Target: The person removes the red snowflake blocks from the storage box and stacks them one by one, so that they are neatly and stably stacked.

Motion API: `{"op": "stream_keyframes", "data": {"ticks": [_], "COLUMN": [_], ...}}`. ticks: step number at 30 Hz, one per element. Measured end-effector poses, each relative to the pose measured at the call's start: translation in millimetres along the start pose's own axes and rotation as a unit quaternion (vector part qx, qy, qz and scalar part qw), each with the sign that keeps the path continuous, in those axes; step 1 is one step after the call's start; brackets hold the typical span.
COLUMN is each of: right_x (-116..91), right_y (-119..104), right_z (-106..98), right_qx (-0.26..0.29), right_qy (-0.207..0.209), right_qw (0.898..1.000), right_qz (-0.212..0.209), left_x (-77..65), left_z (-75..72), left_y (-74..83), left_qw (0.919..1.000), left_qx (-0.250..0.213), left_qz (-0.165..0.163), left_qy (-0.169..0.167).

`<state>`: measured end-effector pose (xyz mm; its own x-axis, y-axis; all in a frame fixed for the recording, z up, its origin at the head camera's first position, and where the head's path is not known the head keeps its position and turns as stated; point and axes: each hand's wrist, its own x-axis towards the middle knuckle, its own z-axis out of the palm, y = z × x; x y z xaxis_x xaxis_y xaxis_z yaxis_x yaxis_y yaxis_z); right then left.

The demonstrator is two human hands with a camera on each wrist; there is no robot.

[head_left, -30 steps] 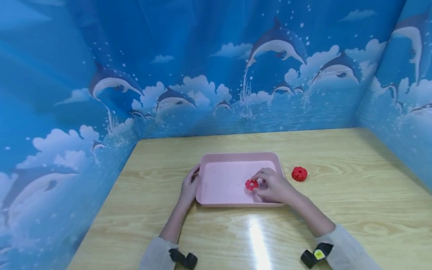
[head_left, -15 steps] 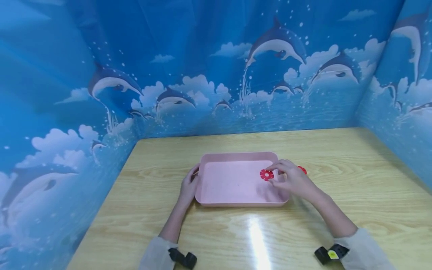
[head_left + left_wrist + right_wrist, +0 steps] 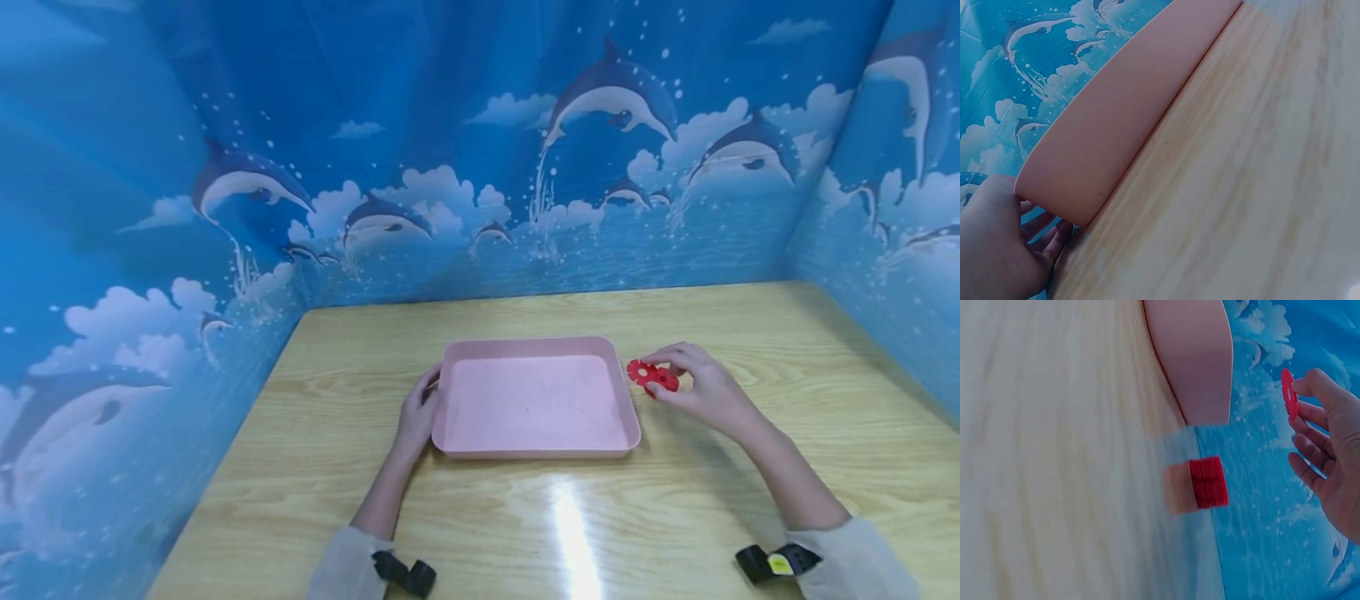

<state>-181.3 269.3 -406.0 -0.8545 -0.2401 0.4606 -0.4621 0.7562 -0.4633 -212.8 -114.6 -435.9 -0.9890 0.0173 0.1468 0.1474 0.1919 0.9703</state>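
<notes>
My right hand (image 3: 705, 387) pinches a red flower-shaped snowflake disc (image 3: 633, 371) between thumb and fingertip, just beyond the right wall of the pink tray (image 3: 534, 408). A stack of the same red discs (image 3: 1210, 482) stands on the table to the right of the tray. In the head view the held disc overlaps this stack, while the right wrist view shows it apart from and above it. My left hand (image 3: 414, 418) rests against the tray's left end, and in the left wrist view its fingers (image 3: 1054, 244) lie at the tray's outer corner.
A light wood-grain table (image 3: 337, 358) carries the tray and the stack. Blue dolphin-print sheets (image 3: 480, 150) hang behind the table and at both sides. Each wrist wears a black strapped device (image 3: 776, 564).
My right hand has carried the red snowflake disc rightward from over the tray, past its right wall, to the stack. My left hand has stayed at the tray's left end.
</notes>
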Motion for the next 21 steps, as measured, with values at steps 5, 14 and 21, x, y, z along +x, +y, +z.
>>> {"op": "stream_keyframes", "data": {"ticks": [5, 14, 21], "right_x": [-7, -15, -19], "right_y": [16, 41, 51], "right_z": [-6, -4, -1], "right_qx": [0.006, 0.008, 0.012], "right_qy": [0.011, 0.022, 0.004], "right_qw": [1.000, 0.999, 0.998], "right_qz": [0.016, 0.028, 0.060], "left_x": [0.7, -0.4, 0.6], "left_z": [0.1, 0.3, 0.9], "left_y": [-1.0, -0.3, -0.4], "left_qw": [1.0000, 1.0000, 1.0000], "left_qx": [0.003, 0.004, 0.005], "left_qz": [-0.007, -0.004, -0.001], "left_qy": [0.001, 0.002, 0.000]}}
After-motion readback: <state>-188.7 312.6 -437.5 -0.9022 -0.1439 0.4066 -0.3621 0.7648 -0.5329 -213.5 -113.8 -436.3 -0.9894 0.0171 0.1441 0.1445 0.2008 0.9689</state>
